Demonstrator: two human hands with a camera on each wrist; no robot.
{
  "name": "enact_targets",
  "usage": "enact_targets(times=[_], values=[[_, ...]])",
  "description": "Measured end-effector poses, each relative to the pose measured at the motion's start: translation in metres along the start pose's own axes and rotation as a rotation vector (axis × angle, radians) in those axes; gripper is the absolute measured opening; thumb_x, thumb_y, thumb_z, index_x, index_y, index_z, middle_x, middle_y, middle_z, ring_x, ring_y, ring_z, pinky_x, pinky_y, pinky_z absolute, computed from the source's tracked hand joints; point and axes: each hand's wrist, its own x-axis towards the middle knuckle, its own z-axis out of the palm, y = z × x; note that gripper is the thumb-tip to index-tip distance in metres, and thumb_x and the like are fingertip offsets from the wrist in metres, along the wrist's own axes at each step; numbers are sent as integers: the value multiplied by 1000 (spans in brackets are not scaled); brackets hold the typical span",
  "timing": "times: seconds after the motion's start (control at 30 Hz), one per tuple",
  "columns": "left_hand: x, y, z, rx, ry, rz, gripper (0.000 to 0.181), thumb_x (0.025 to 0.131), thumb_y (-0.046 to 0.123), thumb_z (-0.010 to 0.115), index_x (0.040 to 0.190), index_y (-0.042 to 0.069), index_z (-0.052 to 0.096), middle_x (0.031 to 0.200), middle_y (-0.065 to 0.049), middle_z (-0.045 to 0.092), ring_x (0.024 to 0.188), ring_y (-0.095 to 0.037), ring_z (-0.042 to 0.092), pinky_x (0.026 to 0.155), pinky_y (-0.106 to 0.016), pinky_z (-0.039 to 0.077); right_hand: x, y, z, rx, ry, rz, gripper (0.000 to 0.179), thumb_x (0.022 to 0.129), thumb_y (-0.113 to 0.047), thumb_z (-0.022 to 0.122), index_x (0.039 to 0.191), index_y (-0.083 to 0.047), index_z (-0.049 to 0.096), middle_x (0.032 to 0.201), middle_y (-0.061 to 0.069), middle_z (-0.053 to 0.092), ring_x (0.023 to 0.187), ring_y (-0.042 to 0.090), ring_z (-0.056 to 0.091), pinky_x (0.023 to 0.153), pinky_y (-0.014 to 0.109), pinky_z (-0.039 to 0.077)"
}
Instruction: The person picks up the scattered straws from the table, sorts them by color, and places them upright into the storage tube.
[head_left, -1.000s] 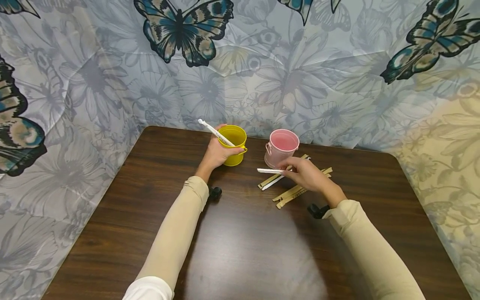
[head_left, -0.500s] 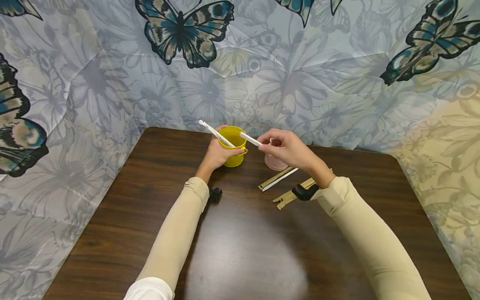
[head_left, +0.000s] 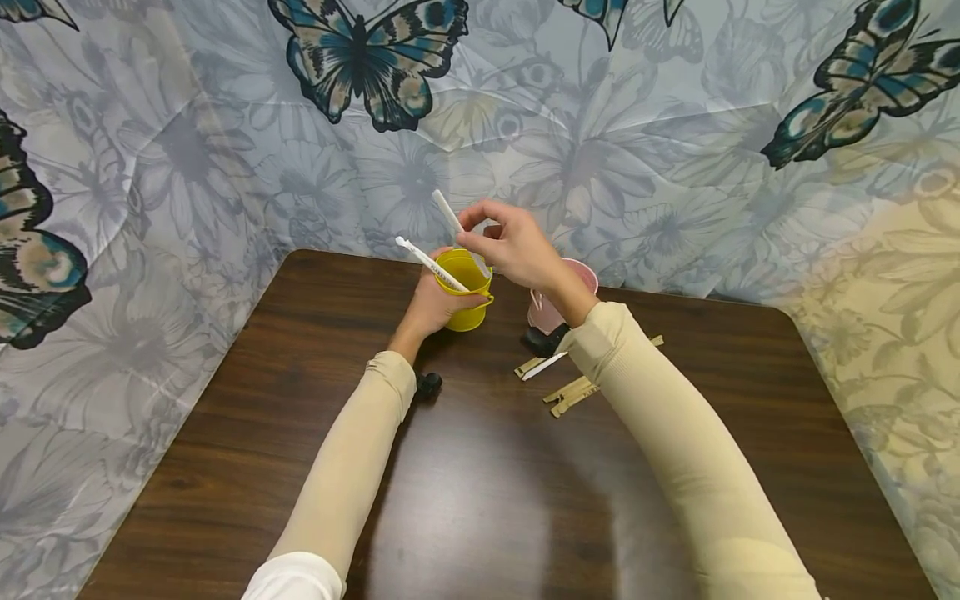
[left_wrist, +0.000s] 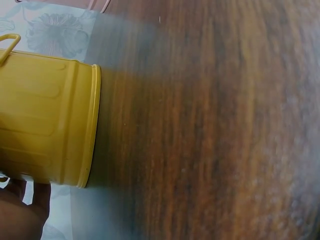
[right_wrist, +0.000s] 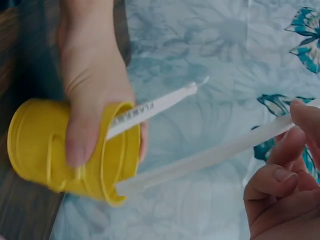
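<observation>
My left hand (head_left: 433,307) grips a small yellow bucket (head_left: 467,320), thumb across its near side. A white paper-wrapped straw (head_left: 420,257) with printed letters leans in that bucket, its twisted end sticking out to the left. Above the bucket, my right hand (head_left: 517,242) pinches a second white wrapped straw (head_left: 446,208) between thumb and fingers. In the right wrist view the lower end of this straw (right_wrist: 200,162) is at the mouth of the yellow bucket (right_wrist: 35,145). Only the side and base of the bucket (left_wrist: 40,115) show in the left wrist view.
A pink bucket (head_left: 543,317) stands right of the yellow one, partly behind my right wrist. Several flat brown paper strips (head_left: 573,394) and a white straw (head_left: 542,367) lie on the dark wooden table (head_left: 225,400). A butterfly-print cloth (head_left: 420,175) hangs behind.
My right hand has lifted a white straw from near the pink bucket, moved it left and up, and tilted it into the yellow bucket's mouth. My left hand stays put.
</observation>
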Motion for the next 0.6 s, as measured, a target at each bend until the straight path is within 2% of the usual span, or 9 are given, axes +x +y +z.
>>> enact_targets(times=[0.1, 0.27, 0.47, 0.53, 0.6], values=[[0, 4, -3, 7, -12, 39, 87, 74, 11, 92, 144, 14, 39, 133, -10, 58, 120, -28, 59, 106, -44, 50, 13, 3, 13, 21, 7, -28, 13, 97, -17, 70, 108, -9, 69, 103, 4, 66, 57, 10, 49, 56, 22, 44], [-5, 23, -3, -19, -63, 73, 80, 78, 5, 87, 144, 8, 43, 134, -16, 59, 125, -44, 55, 110, -55, 46, 19, 15, 28, -16, -10, -36, 14, 97, -15, 70, 110, -8, 69, 103, 5, 70, 57, 12, 52, 58, 22, 47], [-9, 31, -4, -29, -66, 55, 77, 78, 4, 87, 143, 12, 47, 134, -12, 62, 121, -28, 59, 114, -55, 44, 17, 28, 33, -69, -12, -17, 14, 97, -19, 71, 109, -12, 71, 106, 4, 71, 58, 14, 50, 58, 24, 45], [-8, 29, -4, -33, -57, 58, 77, 77, 3, 88, 142, 12, 47, 134, -11, 62, 119, -26, 60, 114, -54, 44, 16, 31, 32, -74, -9, -12, 15, 97, -20, 72, 109, -12, 71, 106, 4, 71, 59, 15, 51, 58, 24, 45], [-7, 28, -4, -47, -51, 56, 78, 76, 1, 88, 142, 11, 47, 134, -12, 62, 120, -29, 60, 114, -53, 44, 16, 33, 30, -78, -14, -13, 16, 97, -19, 71, 111, -11, 71, 108, 5, 71, 64, 16, 54, 60, 24, 47]])
